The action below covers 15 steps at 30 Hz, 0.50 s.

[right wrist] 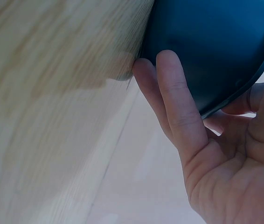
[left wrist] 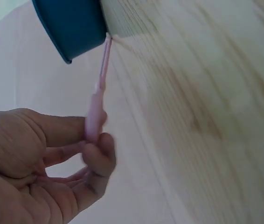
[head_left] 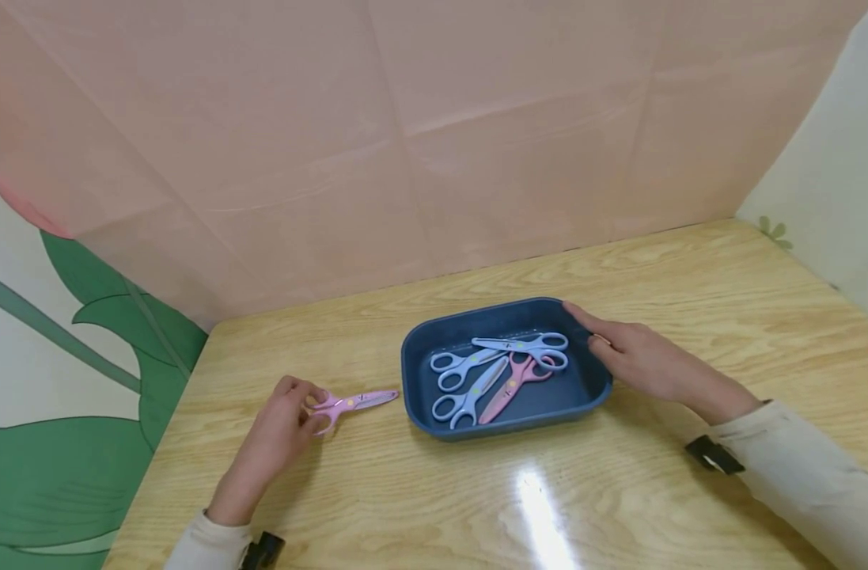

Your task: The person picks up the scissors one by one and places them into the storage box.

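Note:
My left hand point(head_left: 280, 423) pinches the handle loops of a pair of pink scissors point(head_left: 362, 400) between thumb and fingers. Their closed blades point right, with the tip close to the bin's left wall. From the left wrist, the pink scissors point(left wrist: 101, 79) appear edge-on, tip down at the tabletop. A dark blue plastic bin point(head_left: 419, 340) stands on the table. Inside it lie three pairs of blue scissors point(head_left: 522, 346) and one pink pair point(head_left: 512, 388), overlapping. At the bin's right end my right hand point(head_left: 647, 360) holds the wall, thumb over the rim and fingers against the outside point(right wrist: 178, 98).
The wood-grain table point(head_left: 690, 301) carries the bin near its middle. A pinkish sheet point(head_left: 405, 142) hangs along the back edge, and a pale panel point(head_left: 832, 158) rises at the right. Green leaf-patterned covering point(head_left: 63, 475) lies beyond the left edge.

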Motion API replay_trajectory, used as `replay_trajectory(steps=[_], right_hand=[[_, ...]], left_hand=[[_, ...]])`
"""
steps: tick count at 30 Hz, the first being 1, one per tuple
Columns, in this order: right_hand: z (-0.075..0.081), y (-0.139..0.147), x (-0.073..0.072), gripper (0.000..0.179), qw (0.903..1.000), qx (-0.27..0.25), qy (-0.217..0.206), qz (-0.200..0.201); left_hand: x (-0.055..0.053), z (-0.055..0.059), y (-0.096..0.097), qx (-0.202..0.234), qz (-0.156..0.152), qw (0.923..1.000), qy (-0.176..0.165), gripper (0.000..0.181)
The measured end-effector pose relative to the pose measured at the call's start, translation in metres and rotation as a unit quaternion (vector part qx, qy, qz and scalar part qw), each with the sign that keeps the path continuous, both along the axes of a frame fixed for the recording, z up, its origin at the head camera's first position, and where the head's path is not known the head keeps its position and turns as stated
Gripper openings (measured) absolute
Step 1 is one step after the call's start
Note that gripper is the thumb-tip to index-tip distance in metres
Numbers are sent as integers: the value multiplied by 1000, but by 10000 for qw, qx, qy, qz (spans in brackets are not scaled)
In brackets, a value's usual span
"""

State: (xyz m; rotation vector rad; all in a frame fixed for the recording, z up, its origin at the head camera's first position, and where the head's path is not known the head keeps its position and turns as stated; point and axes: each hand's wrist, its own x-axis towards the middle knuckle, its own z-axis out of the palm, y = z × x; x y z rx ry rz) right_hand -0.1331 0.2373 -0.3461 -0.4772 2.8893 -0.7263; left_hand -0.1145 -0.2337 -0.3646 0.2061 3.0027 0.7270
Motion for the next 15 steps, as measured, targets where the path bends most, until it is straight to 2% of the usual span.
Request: replay_trajectory(steps=[7,15], right_hand=[[0,0,0,56,10000,15,-18,-19],[1,0,0,56,9999,-19,-100,2]], left_hand=[[-1,0,0,76,38,9993,352,19],[-1,0,0,65,-109,9988,468,17]])
